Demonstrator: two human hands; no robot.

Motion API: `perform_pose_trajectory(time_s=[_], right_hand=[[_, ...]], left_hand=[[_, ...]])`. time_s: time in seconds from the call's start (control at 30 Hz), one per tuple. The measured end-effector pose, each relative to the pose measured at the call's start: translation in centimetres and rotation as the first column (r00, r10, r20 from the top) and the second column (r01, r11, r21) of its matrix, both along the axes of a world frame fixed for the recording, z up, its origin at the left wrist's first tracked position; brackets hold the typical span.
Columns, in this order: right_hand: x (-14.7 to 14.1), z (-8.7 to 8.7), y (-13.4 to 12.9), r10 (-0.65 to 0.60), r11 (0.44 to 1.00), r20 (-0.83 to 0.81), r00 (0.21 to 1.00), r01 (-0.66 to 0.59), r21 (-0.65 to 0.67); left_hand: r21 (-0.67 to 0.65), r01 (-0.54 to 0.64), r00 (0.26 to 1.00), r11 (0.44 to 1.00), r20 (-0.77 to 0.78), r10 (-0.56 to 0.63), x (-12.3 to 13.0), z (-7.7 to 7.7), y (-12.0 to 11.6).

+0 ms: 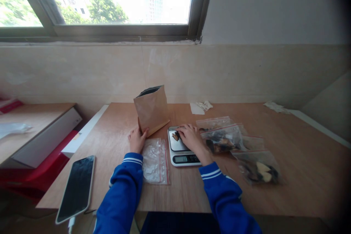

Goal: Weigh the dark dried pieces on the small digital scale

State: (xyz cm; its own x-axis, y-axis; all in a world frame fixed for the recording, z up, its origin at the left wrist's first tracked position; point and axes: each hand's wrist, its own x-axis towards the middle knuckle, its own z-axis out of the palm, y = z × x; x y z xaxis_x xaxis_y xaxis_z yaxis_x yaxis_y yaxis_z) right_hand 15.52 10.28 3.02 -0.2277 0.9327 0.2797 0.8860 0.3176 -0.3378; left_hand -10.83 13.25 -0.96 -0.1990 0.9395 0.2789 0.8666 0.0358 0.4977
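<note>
A brown paper bag (152, 109) stands upright with its mouth open and dark inside. My left hand (137, 139) pinches its lower left corner. Dark and tan dried pieces (176, 136) lie on the steel plate of a white digital scale (179, 146). Over that plate my right hand (190, 137) has its fingertips at the pieces, fingers curled down; a grip on them is too small to make out. Clear zip bags (155, 161), flat with red seal strips, lie between the paper bag and the scale.
Filled zip bags (223, 139) lie right of the scale, with another bag (261, 168) nearer the front. A phone (76, 186) with a cable lies at the table's left edge. Crumpled tissue (204, 106) sits near the wall.
</note>
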Motion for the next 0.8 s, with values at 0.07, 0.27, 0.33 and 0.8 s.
perform_pose_trajectory(time_s=[0.07, 0.27, 0.33, 0.8], right_hand=[[0.0, -0.2, 0.0, -0.013, 1.0, 0.006, 1.0, 0.013, -0.011], [0.6, 0.3, 0.0, -0.002, 0.992, -0.264, 0.965, 0.035, 0.119], [0.4, 2.0, -0.5, 0.071, 0.969, -0.462, 0.884, 0.05, 0.244], [-4.2, 12.6, -4.0, 0.327, 0.924, 0.08, 0.942, -0.336, 0.182]], left_hand=[[0.001, 0.003, 1.0, 1.0, -0.002, -0.003, 0.0, 0.0, 0.0], [0.036, 0.038, 0.999, 0.999, 0.024, -0.039, -0.4, -0.4, 0.3], [0.072, 0.074, 0.994, 0.995, 0.073, -0.08, -0.6, -0.8, 0.5], [0.237, 0.182, 0.916, 0.955, 0.314, -0.252, -0.9, -2.0, 0.9]])
